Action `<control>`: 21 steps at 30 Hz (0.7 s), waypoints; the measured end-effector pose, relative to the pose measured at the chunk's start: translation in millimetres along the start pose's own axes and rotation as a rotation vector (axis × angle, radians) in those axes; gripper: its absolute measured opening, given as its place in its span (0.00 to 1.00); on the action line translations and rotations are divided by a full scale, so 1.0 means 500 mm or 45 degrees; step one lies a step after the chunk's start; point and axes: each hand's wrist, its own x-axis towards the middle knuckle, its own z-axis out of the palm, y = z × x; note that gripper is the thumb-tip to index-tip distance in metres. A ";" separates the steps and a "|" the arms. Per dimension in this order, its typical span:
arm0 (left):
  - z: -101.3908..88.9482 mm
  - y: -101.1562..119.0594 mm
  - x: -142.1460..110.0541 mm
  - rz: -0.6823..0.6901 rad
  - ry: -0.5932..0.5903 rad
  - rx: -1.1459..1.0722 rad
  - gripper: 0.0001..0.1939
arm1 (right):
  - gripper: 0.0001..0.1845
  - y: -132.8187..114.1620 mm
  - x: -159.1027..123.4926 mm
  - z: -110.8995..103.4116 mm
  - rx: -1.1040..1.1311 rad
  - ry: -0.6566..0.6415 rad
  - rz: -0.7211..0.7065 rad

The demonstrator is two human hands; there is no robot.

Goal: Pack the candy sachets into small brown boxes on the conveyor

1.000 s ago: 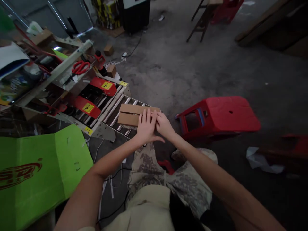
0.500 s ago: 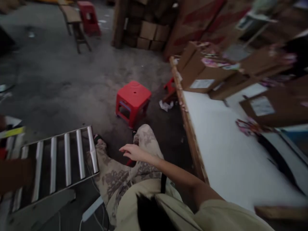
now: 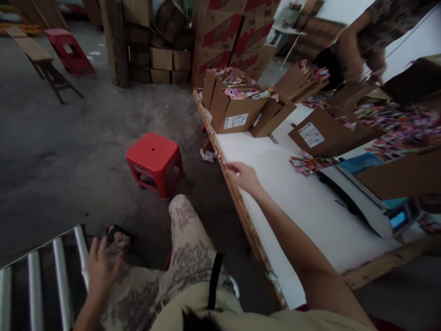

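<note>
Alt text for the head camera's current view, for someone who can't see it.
Person's right hand at the edge of a white table bearing open cartons of small colourful packets; left hand, fingers spread, by a roller conveyor; a red stool beyond.

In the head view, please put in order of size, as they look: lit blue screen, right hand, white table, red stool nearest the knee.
1. White table
2. Red stool
3. Right hand
4. Lit blue screen

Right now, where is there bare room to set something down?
The white tabletop is bare between the right hand and the lit-screen device, short of the cartons. Floor is open between the red stool and wooden bench. The tabletop's far side is crowded with cartons and colorful packets.
</note>
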 end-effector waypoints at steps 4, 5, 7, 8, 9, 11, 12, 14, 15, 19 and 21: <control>0.110 0.054 0.051 0.103 -0.215 -0.161 0.31 | 0.18 0.095 0.260 -0.075 -0.131 0.338 0.150; 0.125 0.061 0.068 0.054 -0.245 -0.180 0.29 | 0.19 0.100 0.318 -0.077 -0.138 0.400 0.157; 0.144 0.067 0.102 -0.067 -0.279 -0.203 0.26 | 0.22 0.091 0.420 -0.063 -0.140 0.494 0.123; 0.150 0.068 0.119 -0.114 -0.295 -0.211 0.26 | 0.24 0.080 0.464 -0.050 -0.147 0.524 0.088; 0.157 0.070 0.135 -0.140 -0.312 -0.219 0.26 | 0.26 0.068 0.503 -0.036 -0.169 0.546 0.067; 0.171 0.081 0.162 -0.134 -0.375 -0.257 0.24 | 0.28 0.049 0.565 -0.012 -0.250 0.541 0.100; 0.180 0.091 0.173 -0.116 -0.416 -0.293 0.23 | 0.27 0.046 0.588 -0.005 -0.298 0.500 0.138; 0.199 0.122 0.191 -0.096 -0.499 -0.393 0.20 | 0.23 0.052 0.615 -0.006 -0.380 0.387 0.217; 0.209 0.141 0.197 -0.108 -0.550 -0.458 0.20 | 0.20 0.062 0.619 -0.016 -0.410 0.345 0.241; 0.255 0.239 0.231 -0.300 -0.765 -0.777 0.25 | 0.11 0.116 0.573 -0.104 -0.443 0.350 0.237; 0.281 0.301 0.263 -0.461 -0.884 -0.981 0.34 | 0.08 0.133 0.513 -0.157 -0.407 0.355 0.164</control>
